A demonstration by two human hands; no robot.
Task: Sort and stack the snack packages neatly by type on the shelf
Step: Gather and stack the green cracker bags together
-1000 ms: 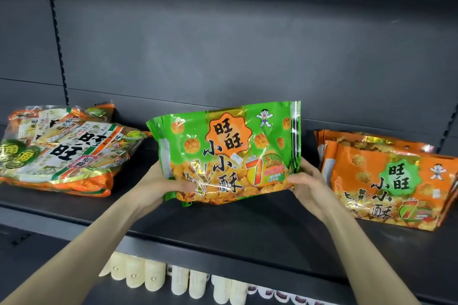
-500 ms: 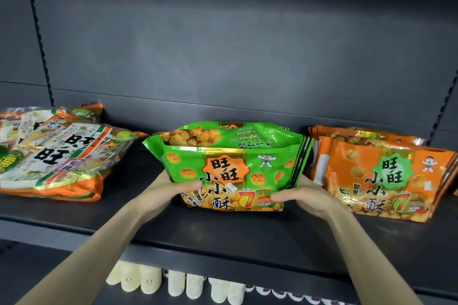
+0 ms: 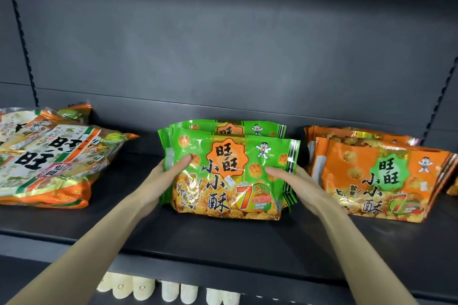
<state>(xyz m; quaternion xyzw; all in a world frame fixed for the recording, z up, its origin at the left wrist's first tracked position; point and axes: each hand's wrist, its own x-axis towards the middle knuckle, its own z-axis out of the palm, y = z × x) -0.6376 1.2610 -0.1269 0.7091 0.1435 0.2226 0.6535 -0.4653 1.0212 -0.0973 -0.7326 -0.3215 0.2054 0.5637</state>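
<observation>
Far to the left of the fingers, the mixed orange-and-white packages (image 3: 49, 156) lie in a loose, slanted heap on the shelf (image 3: 223, 238). The left hand (image 3: 161, 178) holds the left edge of the front green package (image 3: 230, 173), with the thumb on its face and the other fingers hidden behind, so it is grasping the bag. The right hand (image 3: 295, 183) does the same on the right edge, thumb lying flat on the front. Just behind the fingers a second green package (image 3: 238, 127) stands, touching the front one.

The risk, I think, is that the front bag slides forward or tips when the hands let go, because the film is slippery and the bag leans rather than lies flat. A push too hard could also knock the back bag against the rear panel (image 3: 223, 44).

To the right of the fingers, near but apart, the orange packages (image 3: 379, 176) stand in a row. The shelf is dark, smooth metal with free space in front of the fingers; below it, pale bottles (image 3: 168, 290) show.
</observation>
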